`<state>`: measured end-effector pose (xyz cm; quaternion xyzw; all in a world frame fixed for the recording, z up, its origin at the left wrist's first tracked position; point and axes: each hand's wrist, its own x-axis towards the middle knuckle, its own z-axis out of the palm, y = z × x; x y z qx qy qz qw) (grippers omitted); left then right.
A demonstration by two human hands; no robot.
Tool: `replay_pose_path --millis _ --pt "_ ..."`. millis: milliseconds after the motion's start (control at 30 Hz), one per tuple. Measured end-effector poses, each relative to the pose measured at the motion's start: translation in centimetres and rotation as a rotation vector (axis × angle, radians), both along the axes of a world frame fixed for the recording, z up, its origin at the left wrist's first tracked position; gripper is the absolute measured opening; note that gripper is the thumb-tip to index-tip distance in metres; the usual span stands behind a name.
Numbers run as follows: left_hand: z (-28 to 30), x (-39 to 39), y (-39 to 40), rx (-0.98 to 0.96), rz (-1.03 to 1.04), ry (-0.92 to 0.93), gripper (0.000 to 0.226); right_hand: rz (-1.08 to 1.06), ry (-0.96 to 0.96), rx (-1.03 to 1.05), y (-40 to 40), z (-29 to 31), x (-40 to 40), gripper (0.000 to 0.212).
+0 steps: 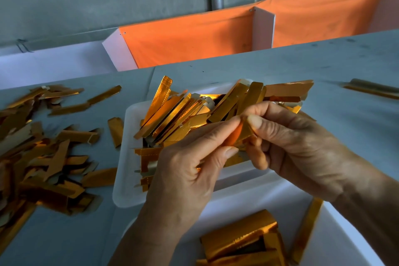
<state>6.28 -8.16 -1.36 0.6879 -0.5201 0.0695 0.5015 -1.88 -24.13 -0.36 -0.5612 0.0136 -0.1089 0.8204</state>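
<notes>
Both pinching gold strip (245, 134), L grip (185, 170), R grip (302, 149), over white tray (125, 168).

A packing workshop: heaps of gold foil strips (43, 153) cover a long workbench (302, 65).

Single head view: wide-angle, faces forward-down, close above left hand (183, 168), right hand (302, 149), table (280, 67).

We note the left hand (190, 157) and right hand (302, 149) pinching one gold strip (244, 134) between them, over the white tray (127, 168) heaped with strips. At 9 o'clock lie loose strips (43, 147); at 5 o'clock, folded gold pieces (239, 242).
</notes>
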Motion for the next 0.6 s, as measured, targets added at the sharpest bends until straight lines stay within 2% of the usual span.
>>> replay_pose_path --millis 333,467,600 --pt "-0.14 -0.21 0.14 0.050 0.043 0.156 0.050 0.065 0.057 0.026 -0.01 -0.02 -0.20 0.016" --pt "-0.18 -0.11 0.16 0.057 0.080 0.110 0.054 0.157 0.189 0.119 -0.08 -0.12 -0.44 0.042" --pt "-0.07 -0.33 -0.14 0.101 0.004 0.101 0.062 0.181 0.195 0.128 -0.78 0.33 -0.71 0.047"
